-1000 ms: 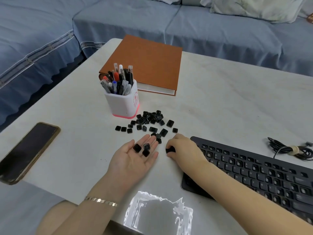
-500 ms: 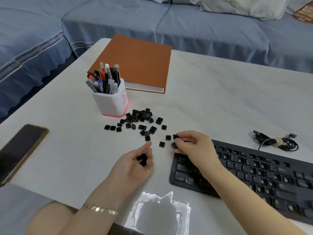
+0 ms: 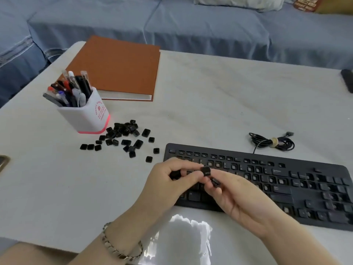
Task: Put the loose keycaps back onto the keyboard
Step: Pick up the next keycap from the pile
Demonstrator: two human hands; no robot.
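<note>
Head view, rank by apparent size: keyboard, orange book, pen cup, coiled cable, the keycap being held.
1. keyboard, though it is nearer the camera, so its lead over the book is unsure
2. orange book
3. pen cup
4. coiled cable
5. held keycap

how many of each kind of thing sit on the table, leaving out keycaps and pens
keyboard: 1
orange book: 1
pen cup: 1
coiled cable: 1
dark items cut off at frame edges: 2
total: 6
</note>
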